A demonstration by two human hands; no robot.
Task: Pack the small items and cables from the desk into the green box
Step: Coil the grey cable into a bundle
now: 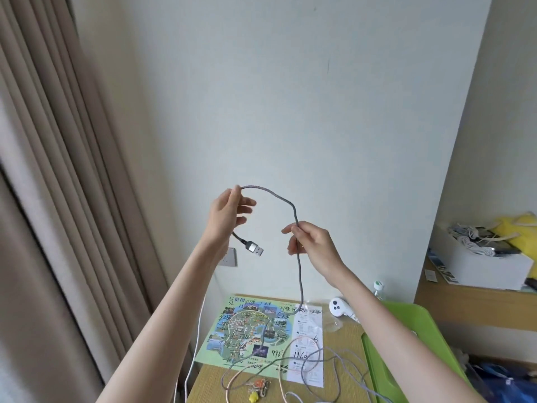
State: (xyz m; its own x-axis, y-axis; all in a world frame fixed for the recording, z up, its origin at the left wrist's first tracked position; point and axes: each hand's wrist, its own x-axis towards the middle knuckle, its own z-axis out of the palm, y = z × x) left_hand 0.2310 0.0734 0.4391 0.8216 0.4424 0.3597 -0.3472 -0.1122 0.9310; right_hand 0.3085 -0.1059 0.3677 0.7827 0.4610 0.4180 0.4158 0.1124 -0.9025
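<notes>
Cable (270, 193) position: raised in the air above the tabletop (215, 382), gripped at two points. The left hand (229, 213) pinches it near one end, and the USB plug (255, 250) hangs free just below that hand. The right hand (311, 242) pinches it further along; both hands are closed on the cable. From the right hand the long run drops almost vertically to the tabletop, and its lower part lies on a printed map (252, 330).

The green box (377, 373) lies low and to the right, under the right forearm. The right hand is the nearer one.

Markings: no brand is legible on the plug. The map bears handwritten figures; "496" can be read, most others cannot.
</notes>
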